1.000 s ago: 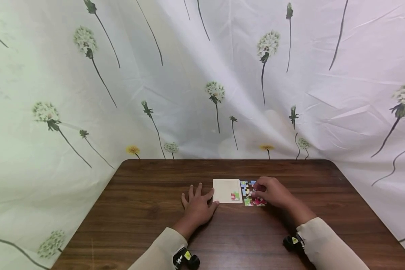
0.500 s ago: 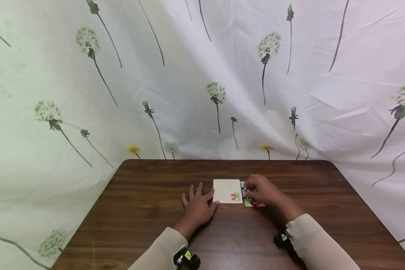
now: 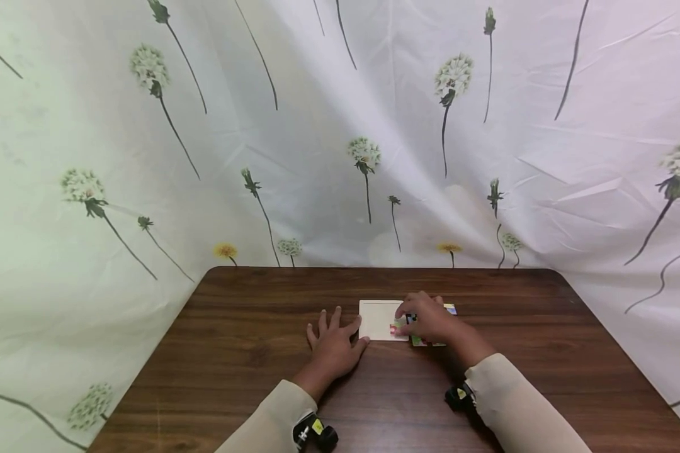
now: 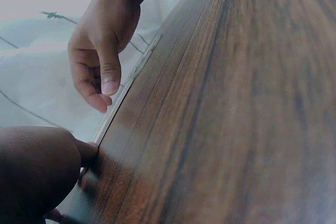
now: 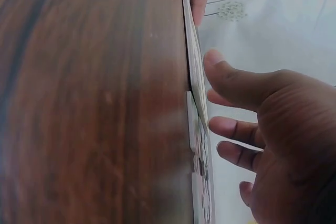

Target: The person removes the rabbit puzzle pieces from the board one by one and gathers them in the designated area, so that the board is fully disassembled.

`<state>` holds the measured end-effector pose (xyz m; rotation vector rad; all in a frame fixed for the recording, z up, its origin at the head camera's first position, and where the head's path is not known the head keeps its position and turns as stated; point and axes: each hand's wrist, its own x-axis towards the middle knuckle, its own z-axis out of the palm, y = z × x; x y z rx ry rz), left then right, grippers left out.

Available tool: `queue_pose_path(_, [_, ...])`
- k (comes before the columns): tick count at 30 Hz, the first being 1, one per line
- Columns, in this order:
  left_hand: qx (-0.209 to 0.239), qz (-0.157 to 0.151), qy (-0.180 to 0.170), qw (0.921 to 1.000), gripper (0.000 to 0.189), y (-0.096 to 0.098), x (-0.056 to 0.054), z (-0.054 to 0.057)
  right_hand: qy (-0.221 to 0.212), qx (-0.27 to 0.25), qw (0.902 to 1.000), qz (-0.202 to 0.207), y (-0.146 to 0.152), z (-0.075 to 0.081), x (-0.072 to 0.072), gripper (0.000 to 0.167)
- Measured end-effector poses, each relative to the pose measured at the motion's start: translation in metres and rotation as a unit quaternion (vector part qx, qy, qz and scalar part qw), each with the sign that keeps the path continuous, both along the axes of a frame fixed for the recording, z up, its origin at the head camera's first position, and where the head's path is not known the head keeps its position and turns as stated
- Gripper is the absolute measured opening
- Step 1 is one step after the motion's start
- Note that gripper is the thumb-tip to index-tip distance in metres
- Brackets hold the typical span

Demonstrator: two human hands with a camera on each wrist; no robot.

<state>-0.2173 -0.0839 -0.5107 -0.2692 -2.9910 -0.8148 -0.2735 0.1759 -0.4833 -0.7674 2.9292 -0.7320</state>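
A white square puzzle board [image 3: 374, 311] lies on the table, with a red and green jigsaw piece [image 3: 393, 329] in its lower right corner. My left hand [image 3: 334, 352] rests spread on the table, thumb and index finger touching the board's left edge. Above the board's right side is my right hand [image 3: 430, 318], thumb and index finger bent and apart. In the right wrist view nothing shows between those fingertips [image 5: 212, 57]. Colourful jigsaw pieces [image 3: 419, 341] lie right of the board, partly hidden under my right hand.
The dark wood table [image 3: 249, 352] reaches back to a pale curtain [image 3: 317, 189] printed with dandelions. A blue and yellow piece [image 3: 450, 309] shows beyond my right hand. Each wrist carries a small black camera [image 3: 459, 396].
My right hand has moved left from over the loose jigsaw pieces to the board's right side. My left hand has stayed at the board's left edge.
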Motion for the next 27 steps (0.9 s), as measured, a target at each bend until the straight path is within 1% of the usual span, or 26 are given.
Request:
queue_pose_path(5, [0.0,0.001,-0.001,1.0,0.053,0.0,0.0,0.001,-0.007,0.013,0.9999,-0.005,-0.002,-0.001,-0.002,0.014])
queue_pose_path(8, [0.001,0.001,-0.001,1.0,0.053,0.001,0.0,0.001,-0.008,0.019,0.9997,-0.011,-0.003,-0.001,-0.002,0.015])
queue_pose_path(17, [-0.001,0.0,0.001,1.0,0.053,0.0,0.0,-0.001,-0.034,0.02,0.9991,-0.017,-0.007,0.0,-0.002,0.016])
queue_pose_path(20, [0.0,0.0,0.0,1.0,0.053,0.0,0.0,-0.002,-0.035,0.02,0.9991,-0.017,-0.008,0.001,-0.003,0.018])
queue_pose_path(25, [0.0,0.0,0.002,1.0,0.052,0.0,0.0,-0.002,-0.021,0.023,0.9994,-0.013,-0.01,0.004,-0.002,0.027])
queue_pose_path(27, [0.0,0.001,0.004,1.0,0.052,0.0,-0.001,-0.002,-0.023,0.025,0.9993,-0.013,-0.012,0.006,-0.001,0.03])
